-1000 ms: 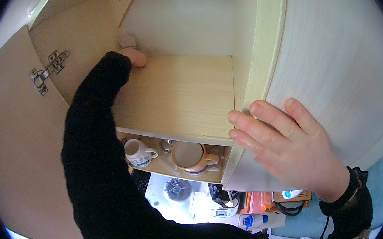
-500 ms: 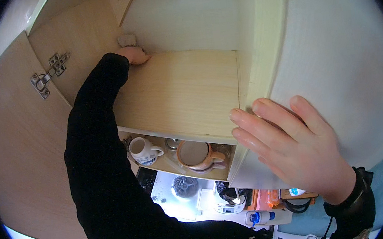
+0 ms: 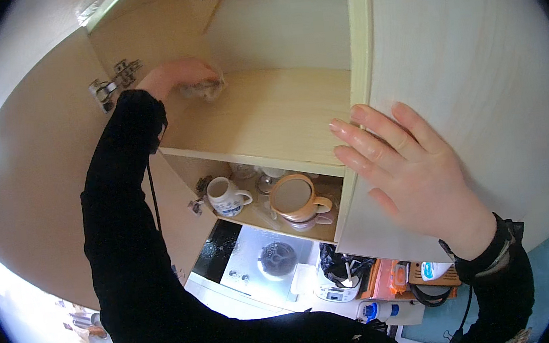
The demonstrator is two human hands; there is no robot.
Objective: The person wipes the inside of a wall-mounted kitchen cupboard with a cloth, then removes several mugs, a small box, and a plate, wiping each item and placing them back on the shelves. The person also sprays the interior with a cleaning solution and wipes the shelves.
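Note:
Inside the wall cabinet, my left hand (image 3: pixel 179 75) is closed on a crumpled pale cloth (image 3: pixel 210 88), blurred by motion and partly hidden by the fingers. It is at the left side of the upper wooden shelf (image 3: pixel 281 108), with the cloth low against the shelf board. My right hand (image 3: pixel 417 174) lies flat with its fingers spread on the white cabinet door (image 3: pixel 465 87), fingertips reaching the cabinet's front edge. Nothing is in it.
The open wooden door (image 3: pixel 37 174) with its metal hinge (image 3: pixel 114 81) hangs at left. On the lower shelf stand a white-and-blue mug (image 3: pixel 227 196) and an orange-brown mug (image 3: pixel 290 196). Below are a sink (image 3: pixel 276 260), a white appliance (image 3: pixel 335 288) and a blue-capped bottle (image 3: pixel 377 310).
My left hand has come away from the back corner toward the front left, bringing the cloth along. My right hand stays on the door, and the view has shifted slightly.

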